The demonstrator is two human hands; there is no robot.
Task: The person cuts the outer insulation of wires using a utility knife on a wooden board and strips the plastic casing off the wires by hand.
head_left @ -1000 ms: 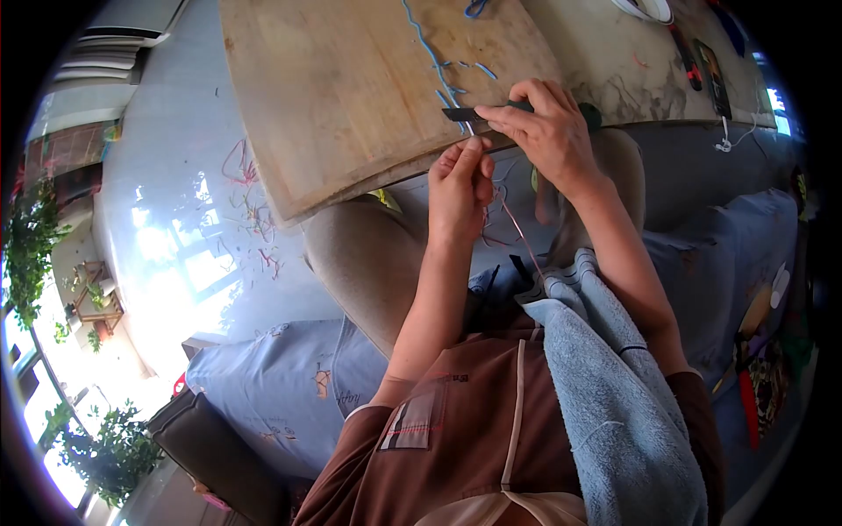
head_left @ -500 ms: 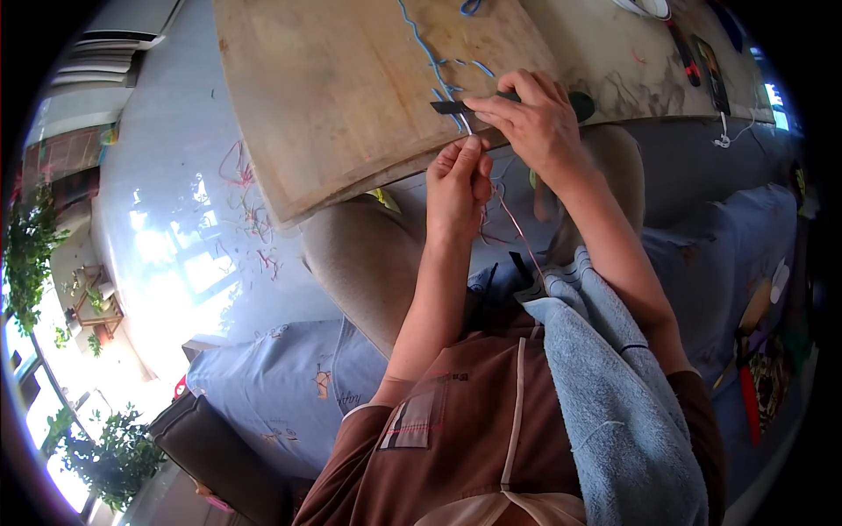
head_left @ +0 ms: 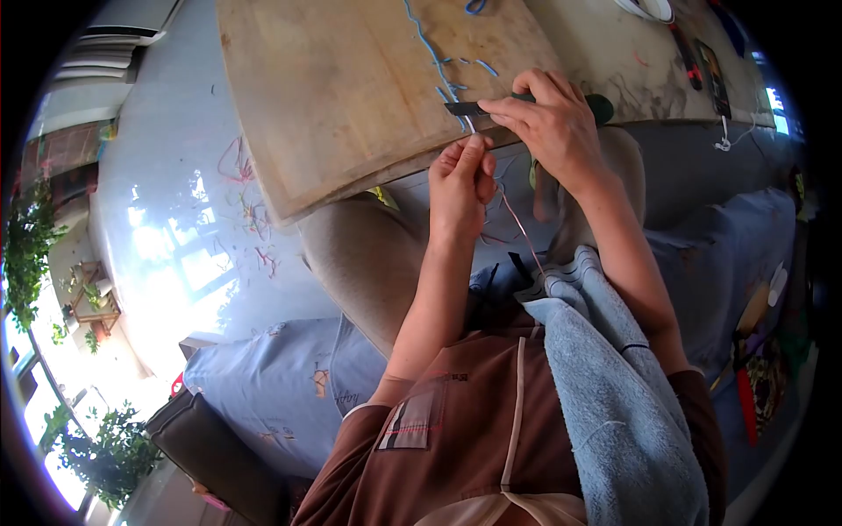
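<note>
Left hand (head_left: 457, 182) was up near 1 o'clock in the head view, pinching a thin pale strand (head_left: 472, 125), while the right hand (head_left: 553, 124), between 1 and 2, gripped a dark-bladed knife (head_left: 460, 109) right by that strand's end, though I couldn't tell if the edge was actually touching. The wooden board (head_left: 324, 114) past them had a wiggly blue cord (head_left: 427, 44) at 12 with some short blue bits (head_left: 487, 67) next to it. Thin reddish scraps (head_left: 266, 261) littered the floor (head_left: 294, 280) around 9:30, and a fuzzy blue towel (head_left: 614, 412) hung down at 4.
</note>
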